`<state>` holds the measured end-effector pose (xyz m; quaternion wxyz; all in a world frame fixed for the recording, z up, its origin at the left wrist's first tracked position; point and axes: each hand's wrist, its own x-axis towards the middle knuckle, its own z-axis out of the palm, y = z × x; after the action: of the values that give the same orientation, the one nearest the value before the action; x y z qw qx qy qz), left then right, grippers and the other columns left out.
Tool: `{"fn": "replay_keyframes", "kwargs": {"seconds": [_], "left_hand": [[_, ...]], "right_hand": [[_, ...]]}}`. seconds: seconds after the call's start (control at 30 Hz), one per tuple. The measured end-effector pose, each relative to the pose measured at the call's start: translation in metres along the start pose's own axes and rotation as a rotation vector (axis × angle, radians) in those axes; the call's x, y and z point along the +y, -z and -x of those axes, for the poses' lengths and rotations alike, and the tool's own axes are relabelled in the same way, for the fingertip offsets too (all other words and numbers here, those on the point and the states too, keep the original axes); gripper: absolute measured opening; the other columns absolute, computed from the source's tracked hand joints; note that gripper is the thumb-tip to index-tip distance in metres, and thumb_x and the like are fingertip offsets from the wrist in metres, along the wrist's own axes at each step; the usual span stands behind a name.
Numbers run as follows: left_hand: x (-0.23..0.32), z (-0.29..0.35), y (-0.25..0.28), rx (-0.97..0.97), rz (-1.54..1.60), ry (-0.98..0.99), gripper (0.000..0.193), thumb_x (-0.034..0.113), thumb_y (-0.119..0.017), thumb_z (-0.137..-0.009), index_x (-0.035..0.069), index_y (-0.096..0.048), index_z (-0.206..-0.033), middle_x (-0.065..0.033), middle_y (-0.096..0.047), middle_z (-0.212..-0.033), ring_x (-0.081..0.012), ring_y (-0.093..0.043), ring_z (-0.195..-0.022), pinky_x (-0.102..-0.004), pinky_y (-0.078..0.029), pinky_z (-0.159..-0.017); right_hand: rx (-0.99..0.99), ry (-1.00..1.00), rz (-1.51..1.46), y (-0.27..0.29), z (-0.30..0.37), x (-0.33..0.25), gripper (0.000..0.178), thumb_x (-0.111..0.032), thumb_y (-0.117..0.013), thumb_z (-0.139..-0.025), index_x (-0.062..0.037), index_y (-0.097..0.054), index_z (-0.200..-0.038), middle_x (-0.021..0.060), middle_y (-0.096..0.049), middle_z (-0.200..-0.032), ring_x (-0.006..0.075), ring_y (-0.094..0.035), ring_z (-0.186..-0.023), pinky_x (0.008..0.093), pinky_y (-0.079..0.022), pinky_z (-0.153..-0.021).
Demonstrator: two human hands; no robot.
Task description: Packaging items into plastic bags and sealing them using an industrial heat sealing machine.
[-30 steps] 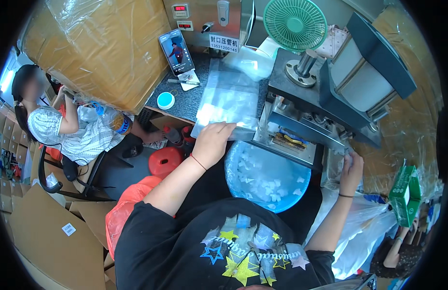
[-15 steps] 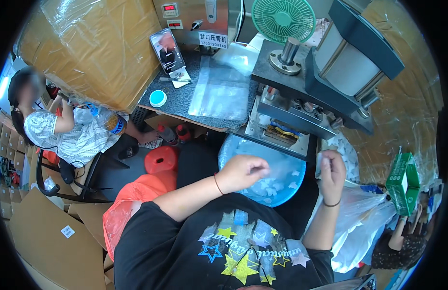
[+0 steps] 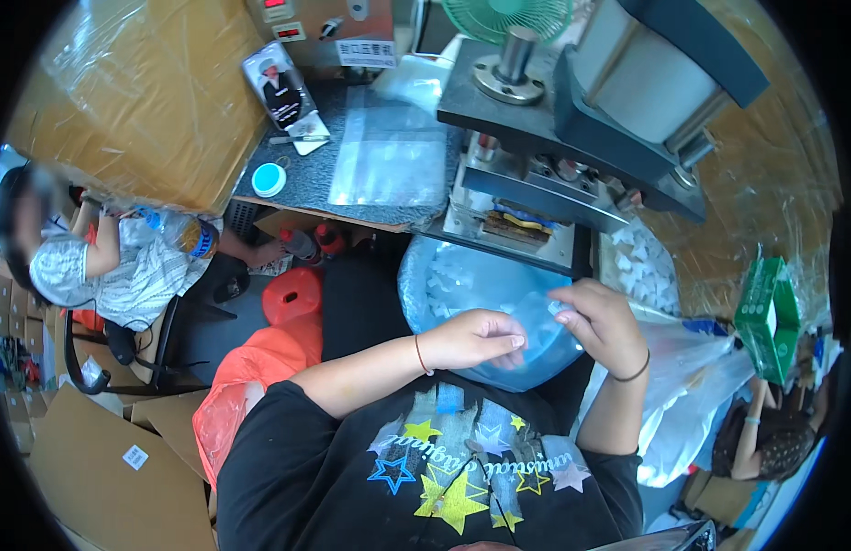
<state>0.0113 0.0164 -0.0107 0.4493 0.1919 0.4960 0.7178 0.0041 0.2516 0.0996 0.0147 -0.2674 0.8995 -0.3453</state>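
Note:
Over a round blue basin (image 3: 416,294) in my lap, my two hands face each other. My left hand (image 3: 481,340) is closed, thumb pressed against the fingers, and what it pinches cannot be made out. Between thumb and fingertips my right hand (image 3: 604,326) grips a small clear plastic piece (image 3: 556,306). Whitish translucent small pieces (image 3: 448,280) lie in the basin. Just beyond the basin stands a press (image 3: 526,188), its metal lower plate above the basin's far rim.
On the worktable lie clear plastic bags (image 3: 389,156), a phone (image 3: 277,87) and a round turquoise-lidded tin (image 3: 269,179). A green fan (image 3: 508,14) stands behind. White pieces (image 3: 641,266) fill a container at right, near a green box (image 3: 768,317). Another person (image 3: 86,266) sits at left.
My right hand has moved left and inward over the basin, toward my left hand. My left hand has shifted slightly right and nearer. The whole view has tilted, moving the press leftward and up.

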Motion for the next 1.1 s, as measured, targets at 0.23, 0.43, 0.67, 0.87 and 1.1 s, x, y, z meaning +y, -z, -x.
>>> {"fn": "replay_keyframes", "kwargs": {"seconds": [0.23,0.43,0.67,0.87,1.1], "left_hand": [[0.001,0.004,0.02,0.219,0.178,0.058,0.026,0.013,-0.066,-0.094,0.003,-0.061,-0.118,-0.0097,-0.07,-0.106,-0.0205,-0.071,-0.094,-0.0316,-0.058,-0.078],[0.029,-0.022,0.05,0.308,0.244,0.01,0.023,0.007,-0.066,-0.091,0.001,-0.063,-0.113,-0.0107,-0.07,-0.105,-0.0221,-0.071,-0.094,-0.0337,-0.059,-0.079],[0.027,-0.025,0.061,0.348,0.345,-0.063,0.022,0.002,-0.063,-0.091,-0.001,-0.058,-0.112,-0.008,-0.064,-0.092,-0.0151,-0.065,-0.078,-0.0314,-0.057,-0.08],[0.084,0.012,0.119,1.353,-1.811,-0.532,0.059,0.025,-0.071,-0.087,0.002,-0.043,-0.134,-0.0236,-0.051,-0.128,-0.0352,-0.059,-0.105,-0.0418,-0.049,-0.09],[0.038,0.063,0.116,1.029,-1.542,-0.432,0.022,0.005,-0.057,-0.093,0.0,-0.065,-0.113,-0.0137,-0.069,-0.108,-0.0276,-0.065,-0.103,-0.0382,-0.051,-0.091]], "right_hand": [[0.589,-0.228,-0.124,0.008,0.026,0.061,0.02,-0.018,-0.056,-0.099,-0.0003,-0.065,-0.102,0.0061,-0.065,-0.089,0.0165,-0.061,-0.079,0.0292,-0.047,-0.074],[0.468,-0.26,-0.663,-0.022,0.031,0.059,0.022,-0.02,-0.054,-0.102,-0.0032,-0.052,-0.116,0.0026,-0.057,-0.094,0.0069,-0.051,-0.072,0.0202,-0.04,-0.061],[0.305,-0.355,-0.354,-0.029,0.033,0.05,0.025,-0.026,-0.049,-0.104,-0.0024,-0.055,-0.104,0.0027,-0.056,-0.085,0.0076,-0.052,-0.065,0.0215,-0.041,-0.059],[0.399,-0.41,-0.315,-0.031,0.038,0.037,0.024,-0.025,-0.05,-0.102,-0.0025,-0.057,-0.099,0.0033,-0.056,-0.078,0.011,-0.05,-0.068,0.0248,-0.04,-0.062],[0.459,-0.267,-0.078,-0.035,0.016,0.038,0.015,-0.014,-0.055,-0.097,-0.0005,-0.061,-0.094,0.0072,-0.06,-0.083,0.0173,-0.056,-0.073,0.0312,-0.045,-0.065]]}}
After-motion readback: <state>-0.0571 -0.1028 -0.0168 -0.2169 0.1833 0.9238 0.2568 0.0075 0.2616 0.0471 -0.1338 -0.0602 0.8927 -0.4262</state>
